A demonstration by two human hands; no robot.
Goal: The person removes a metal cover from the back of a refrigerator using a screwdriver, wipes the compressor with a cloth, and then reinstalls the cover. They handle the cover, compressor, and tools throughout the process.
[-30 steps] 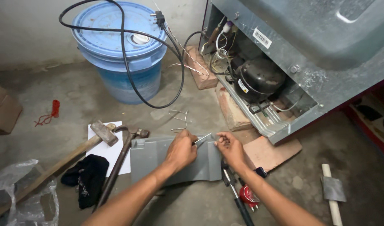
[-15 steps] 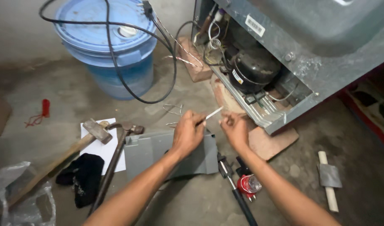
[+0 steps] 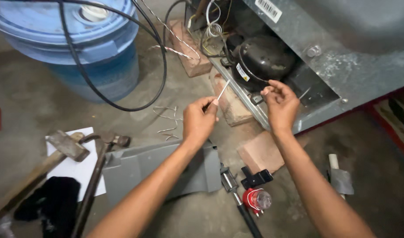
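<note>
My view now sits much closer to the open back of the grey appliance than a second ago: both my hands have lifted off the grey panel on the floor and moved up toward the black compressor. I judge the work has shifted from the floor into that bay. The blue drum with the black cable draped over it now fills the upper left, cut off by the frame edge.

My left hand pinches a thin pale rod between thumb and fingertips, its free end angled up toward the compressor, not touching it. My right hand hovers just in front of the compressor with fingers curled; I cannot tell whether it grips anything, though something tiny may sit at the fingertips.

The hammers and dark cloth lie partly out of frame. The wiring behind the compressor is too tangled and dim to sort out.
</note>
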